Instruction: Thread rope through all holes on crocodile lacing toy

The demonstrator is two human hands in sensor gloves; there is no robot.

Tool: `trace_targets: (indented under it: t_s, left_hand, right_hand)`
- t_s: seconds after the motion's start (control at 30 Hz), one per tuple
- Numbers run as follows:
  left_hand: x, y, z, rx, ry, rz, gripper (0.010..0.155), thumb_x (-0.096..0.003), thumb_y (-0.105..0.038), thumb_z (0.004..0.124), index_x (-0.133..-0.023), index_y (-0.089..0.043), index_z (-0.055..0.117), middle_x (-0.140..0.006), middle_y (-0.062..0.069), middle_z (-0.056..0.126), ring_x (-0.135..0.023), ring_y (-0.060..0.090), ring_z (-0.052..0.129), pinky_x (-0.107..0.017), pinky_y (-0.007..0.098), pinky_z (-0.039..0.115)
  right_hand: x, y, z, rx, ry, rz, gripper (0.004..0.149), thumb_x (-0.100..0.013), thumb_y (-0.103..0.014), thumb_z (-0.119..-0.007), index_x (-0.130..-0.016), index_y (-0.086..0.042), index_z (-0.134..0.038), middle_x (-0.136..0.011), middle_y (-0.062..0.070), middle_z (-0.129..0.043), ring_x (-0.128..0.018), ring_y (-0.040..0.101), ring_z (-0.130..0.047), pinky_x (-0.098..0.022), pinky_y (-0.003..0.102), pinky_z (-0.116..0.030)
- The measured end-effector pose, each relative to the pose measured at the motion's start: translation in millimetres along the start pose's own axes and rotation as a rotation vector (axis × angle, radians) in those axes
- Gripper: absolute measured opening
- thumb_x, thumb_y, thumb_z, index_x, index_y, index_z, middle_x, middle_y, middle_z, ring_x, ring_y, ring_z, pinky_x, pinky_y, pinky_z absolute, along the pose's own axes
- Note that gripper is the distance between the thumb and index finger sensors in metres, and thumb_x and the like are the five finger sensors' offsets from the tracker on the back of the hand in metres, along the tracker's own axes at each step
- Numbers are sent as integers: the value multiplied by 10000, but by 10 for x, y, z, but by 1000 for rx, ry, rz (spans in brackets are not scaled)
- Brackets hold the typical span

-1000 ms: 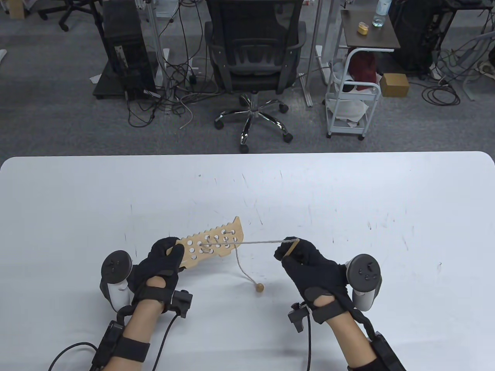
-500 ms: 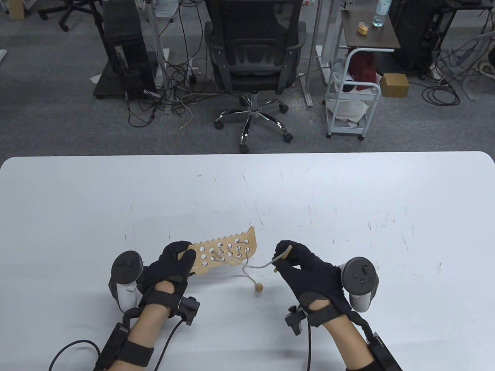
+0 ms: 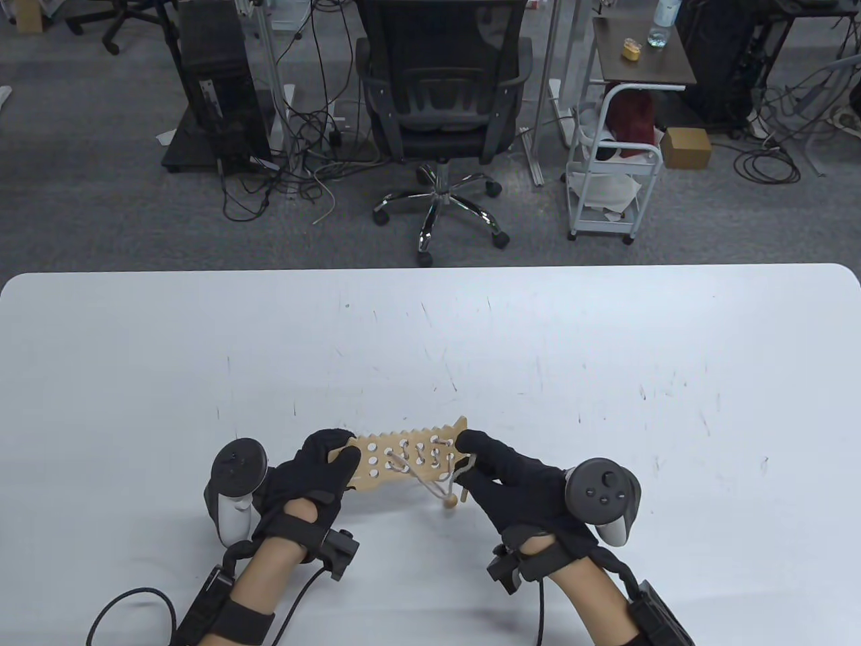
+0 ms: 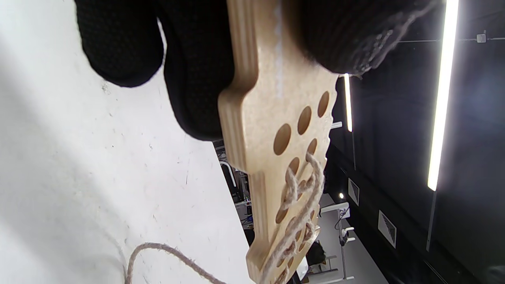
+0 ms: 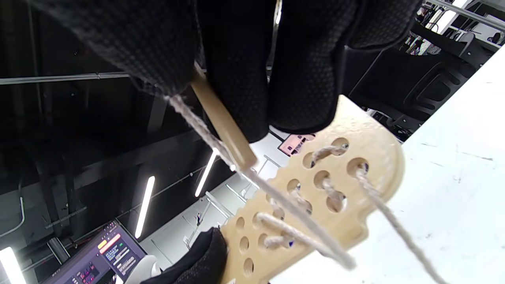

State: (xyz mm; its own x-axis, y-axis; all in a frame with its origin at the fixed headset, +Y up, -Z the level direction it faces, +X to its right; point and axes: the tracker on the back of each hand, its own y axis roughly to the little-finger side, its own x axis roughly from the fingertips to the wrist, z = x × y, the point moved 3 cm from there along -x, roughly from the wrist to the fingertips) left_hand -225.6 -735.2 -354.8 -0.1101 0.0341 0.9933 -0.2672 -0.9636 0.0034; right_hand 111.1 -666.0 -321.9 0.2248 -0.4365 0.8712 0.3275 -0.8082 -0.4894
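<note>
From above, the left hand (image 3: 316, 471) grips the narrow end of the wooden crocodile board (image 3: 410, 459), held just above the white surface (image 3: 605, 350), while the right hand (image 3: 511, 478) meets its wide end and the rope (image 3: 430, 479) droops to a small bead (image 3: 450, 503) lying on the surface. The left wrist view adds that the fingers (image 4: 197, 79) and thumb clamp the board's tail edge-on. Only the right wrist view shows the right fingers (image 5: 236, 71) pinching a wooden needle (image 5: 221, 118) on the rope's end, its tip just off the laced holes.
</note>
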Motion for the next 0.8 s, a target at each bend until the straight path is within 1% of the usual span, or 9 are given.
trace_targets:
  t_s: [0.13,0.2,0.4,0.67,0.8]
  left_hand:
    - [14,-25,61,-7,25,8,524,-403,-475,827,-862,-251,708,-757,-40,922,-537,188,1083,-521,444,849]
    - [20,-36,97,-13,39,12,524,-402,-475,828,-861,-250,710,-754,-39,925,-535,191,1083,-520,445,850]
    - [51,-81,234,-35,94,28,524,-402,-474,829,-861,-250,711,-755,-39,925,-536,191,1083,-519,446,849]
    - [103,-123,405,-72,156,39,523,-403,-475,828,-861,-249,711,-754,-40,925,-533,190,1084,-518,446,850]
    - [144,-148,475,-114,164,36,525,-402,-482,831,-858,-249,716,-748,-41,930,-523,187,1089,-511,444,856]
  right_hand:
    - [12,-27,-10,-16,17,17,388,-456,-338,-883,-840,-279,-872,-720,50,-1022,-697,387,-938,-619,638,-588]
    - [18,-56,-25,0,9,30,370,-443,-342,-901,-806,-270,-914,-756,51,-966,-722,367,-894,-630,641,-561]
    - [39,-131,-48,18,19,65,379,-416,-300,-933,-792,-265,-919,-701,41,-1003,-678,333,-935,-635,642,-564]
    - [54,-196,-63,103,24,92,391,-405,-247,-946,-793,-273,-909,-754,32,-994,-738,332,-911,-644,638,-557]
    - [59,-214,-71,147,27,105,386,-404,-245,-947,-787,-280,-911,-759,26,-989,-737,325,-907,-647,636,-554]
